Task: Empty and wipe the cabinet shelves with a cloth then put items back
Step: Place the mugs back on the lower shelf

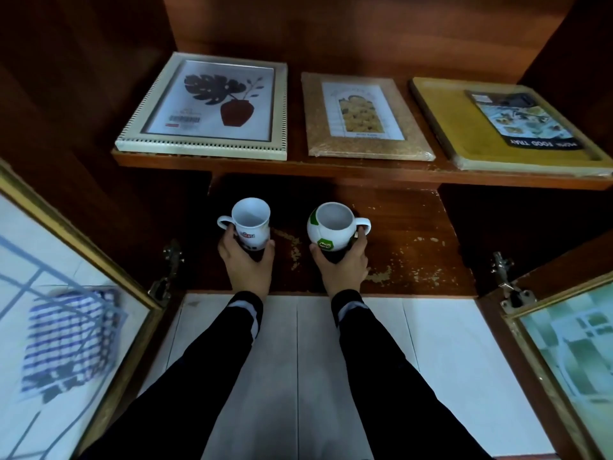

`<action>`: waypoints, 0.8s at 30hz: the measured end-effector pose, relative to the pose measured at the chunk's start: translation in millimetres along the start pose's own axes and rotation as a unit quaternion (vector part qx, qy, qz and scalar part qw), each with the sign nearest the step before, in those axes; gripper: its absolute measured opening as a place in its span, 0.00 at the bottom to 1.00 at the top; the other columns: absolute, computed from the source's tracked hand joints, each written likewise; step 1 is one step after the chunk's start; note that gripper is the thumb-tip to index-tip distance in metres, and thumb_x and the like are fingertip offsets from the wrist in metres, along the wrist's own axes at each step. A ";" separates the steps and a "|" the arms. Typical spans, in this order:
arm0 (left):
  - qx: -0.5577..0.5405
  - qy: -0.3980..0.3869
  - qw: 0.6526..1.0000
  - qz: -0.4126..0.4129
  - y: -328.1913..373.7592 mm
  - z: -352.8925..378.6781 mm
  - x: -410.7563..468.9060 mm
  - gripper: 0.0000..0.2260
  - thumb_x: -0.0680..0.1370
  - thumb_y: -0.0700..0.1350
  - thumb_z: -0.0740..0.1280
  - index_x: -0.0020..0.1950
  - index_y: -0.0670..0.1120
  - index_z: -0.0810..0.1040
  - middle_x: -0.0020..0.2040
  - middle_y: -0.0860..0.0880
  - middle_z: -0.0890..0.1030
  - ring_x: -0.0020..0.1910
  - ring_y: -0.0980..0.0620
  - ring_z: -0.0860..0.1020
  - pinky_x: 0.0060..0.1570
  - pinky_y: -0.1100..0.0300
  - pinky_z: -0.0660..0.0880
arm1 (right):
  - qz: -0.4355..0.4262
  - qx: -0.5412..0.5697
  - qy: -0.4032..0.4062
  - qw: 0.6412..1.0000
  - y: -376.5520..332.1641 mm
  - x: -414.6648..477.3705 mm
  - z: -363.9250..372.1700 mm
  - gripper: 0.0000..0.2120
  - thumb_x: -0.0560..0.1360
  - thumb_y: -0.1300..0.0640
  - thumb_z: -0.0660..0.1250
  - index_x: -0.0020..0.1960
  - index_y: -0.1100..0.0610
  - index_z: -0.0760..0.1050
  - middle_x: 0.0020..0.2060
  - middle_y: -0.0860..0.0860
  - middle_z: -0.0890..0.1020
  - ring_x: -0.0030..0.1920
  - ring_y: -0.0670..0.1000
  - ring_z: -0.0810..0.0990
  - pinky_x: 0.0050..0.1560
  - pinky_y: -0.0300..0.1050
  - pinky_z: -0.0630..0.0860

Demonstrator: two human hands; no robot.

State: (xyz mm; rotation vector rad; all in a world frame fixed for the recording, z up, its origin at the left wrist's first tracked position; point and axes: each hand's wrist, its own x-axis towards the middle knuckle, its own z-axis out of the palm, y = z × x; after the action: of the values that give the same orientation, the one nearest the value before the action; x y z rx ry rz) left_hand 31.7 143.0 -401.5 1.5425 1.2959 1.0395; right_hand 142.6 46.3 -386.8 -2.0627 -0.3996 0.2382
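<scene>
**Two mugs held at the lower shelf of the open cabinet**

On the far left, the open glass door (63, 293) shows a blue and white striped cloth (71, 340) through its pane; whether the cloth hangs on the door or lies behind it, I cannot tell.

The left hand (245, 263) is closed around the lower part of a white mug (250, 224). The mug stands upright above the hand, its handle turned to the left and its mouth open to the camera. The fingers wrap the base from below.

Just beside it, apart by a small gap, the right hand (341, 265) grips a round mug painted like a football (330, 227), white with green patches. Its handle points to the right, and the fingers reach up near this handle. Both mugs are over the lower shelf (414, 240), whose dark surface has worn pale spots. If they touch the shelf or hang above it, I cannot tell.

On the upper shelf (365, 171) three flat things lie in a row: a white picture frame (212, 104) with a leaf print, a brown picture frame (365, 116), and a yellow wrapped food tray (497, 127).

On the far right is the second glass door (570, 343), also open.
</scene>
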 end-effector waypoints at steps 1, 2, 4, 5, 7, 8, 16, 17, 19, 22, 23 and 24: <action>0.001 -0.009 1.000 0.006 -1.3 -2.5 -0.5 0.37 0.73 0.43 0.76 0.77 0.41 0.61 0.74 0.39 0.62 0.71 0.45 0.66 0.66 0.62 0.62 | 0.000 0.008 -0.005 1.000 1.7 -0.6 -0.9 0.48 0.66 0.47 0.78 0.77 0.55 0.55 0.69 0.56 0.71 0.69 0.59 0.66 0.69 0.56 0.58; 0.006 -0.015 1.000 0.015 -2.7 -5.7 -2.2 0.37 0.73 0.42 0.76 0.77 0.40 0.60 0.74 0.39 0.61 0.72 0.45 0.65 0.67 0.62 0.60 | 0.001 0.016 -0.009 1.000 3.7 -2.5 -2.0 0.49 0.66 0.48 0.79 0.77 0.56 0.54 0.70 0.57 0.70 0.70 0.59 0.65 0.70 0.56 0.59; 0.023 -0.026 0.999 0.032 -5.3 -13.5 -10.4 0.37 0.74 0.41 0.75 0.77 0.39 0.59 0.76 0.38 0.59 0.73 0.45 0.63 0.67 0.63 0.59 | -0.005 0.026 -0.015 1.000 7.3 -10.2 -6.0 0.49 0.66 0.49 0.79 0.77 0.57 0.54 0.71 0.58 0.68 0.71 0.59 0.64 0.71 0.58 0.61; 0.033 -0.035 0.998 0.039 -6.4 -17.2 -16.1 0.36 0.75 0.41 0.74 0.78 0.39 0.58 0.77 0.38 0.57 0.74 0.45 0.62 0.68 0.63 0.58 | -0.012 0.023 -0.017 1.000 9.3 -14.6 -7.7 0.49 0.67 0.50 0.79 0.77 0.59 0.54 0.71 0.58 0.67 0.72 0.59 0.63 0.72 0.57 0.61; 0.056 -0.056 0.995 0.060 -11.1 -23.8 -29.6 0.33 0.77 0.42 0.71 0.78 0.41 0.58 0.78 0.39 0.55 0.75 0.45 0.60 0.69 0.59 0.60 | -0.031 0.006 -0.022 0.999 12.7 -25.0 -11.4 0.47 0.68 0.50 0.78 0.77 0.61 0.54 0.72 0.57 0.66 0.72 0.59 0.63 0.72 0.53 0.60; 0.074 -0.062 0.992 0.077 -15.1 -26.9 -36.0 0.31 0.78 0.43 0.69 0.77 0.41 0.60 0.78 0.39 0.56 0.75 0.44 0.60 0.71 0.55 0.61 | -0.039 -0.001 -0.027 0.999 14.2 -30.8 -13.6 0.46 0.69 0.50 0.77 0.77 0.62 0.55 0.73 0.58 0.66 0.72 0.58 0.63 0.72 0.53 0.60; 0.234 -0.095 0.958 0.134 -39.7 -59.9 -90.0 0.28 0.76 0.57 0.55 0.74 0.45 0.69 0.76 0.44 0.66 0.77 0.41 0.58 0.75 0.42 0.50 | -0.126 -0.075 -0.061 0.987 37.3 -84.3 -42.9 0.36 0.73 0.49 0.71 0.74 0.64 0.62 0.67 0.63 0.71 0.69 0.63 0.68 0.69 0.56 0.66; 0.247 -0.097 0.955 0.135 -40.8 -64.7 -97.5 0.30 0.76 0.59 0.53 0.74 0.46 0.69 0.76 0.45 0.65 0.78 0.42 0.58 0.75 0.43 0.49 | -0.137 -0.089 -0.066 0.984 41.4 -91.4 -47.4 0.36 0.73 0.47 0.68 0.74 0.64 0.63 0.67 0.62 0.72 0.69 0.63 0.68 0.69 0.57 0.66; 0.272 -0.108 0.948 0.127 -42.5 -73.9 -114.5 0.33 0.74 0.62 0.49 0.75 0.47 0.68 0.77 0.46 0.64 0.78 0.43 0.57 0.76 0.44 0.47 | -0.155 -0.114 -0.082 0.978 48.9 -107.4 -57.4 0.36 0.73 0.44 0.64 0.74 0.63 0.63 0.69 0.61 0.71 0.70 0.62 0.67 0.70 0.59 0.64; 0.294 -0.138 0.940 0.105 -43.1 -86.5 -142.5 0.32 0.76 0.62 0.50 0.77 0.49 0.64 0.79 0.47 0.59 0.79 0.45 0.54 0.77 0.46 0.45 | -0.192 -0.156 -0.111 0.963 60.0 -132.9 -74.1 0.37 0.74 0.38 0.56 0.76 0.60 0.61 0.72 0.58 0.68 0.74 0.60 0.62 0.74 0.58 0.58; 0.291 -0.147 0.940 0.097 -44.4 -91.1 -154.4 0.32 0.76 0.61 0.51 0.78 0.49 0.63 0.80 0.48 0.59 0.79 0.46 0.53 0.77 0.47 0.45 | -0.198 -0.167 -0.119 0.959 65.0 -142.6 -80.4 0.38 0.73 0.37 0.52 0.76 0.59 0.60 0.73 0.57 0.66 0.75 0.59 0.60 0.75 0.57 0.56; 0.281 -0.157 0.942 0.093 -43.9 -90.9 -156.9 0.31 0.76 0.60 0.51 0.78 0.49 0.62 0.80 0.48 0.58 0.79 0.46 0.53 0.77 0.47 0.46 | -0.199 -0.174 -0.124 0.956 66.4 -143.6 -82.0 0.39 0.73 0.36 0.50 0.76 0.59 0.60 0.74 0.57 0.66 0.76 0.59 0.59 0.75 0.57 0.56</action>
State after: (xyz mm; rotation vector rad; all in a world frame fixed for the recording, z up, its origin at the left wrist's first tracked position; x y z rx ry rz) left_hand -85.9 0.6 -427.9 2.1937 1.2980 0.5085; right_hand 48.6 -104.2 -402.9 -2.2400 -1.0628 0.1906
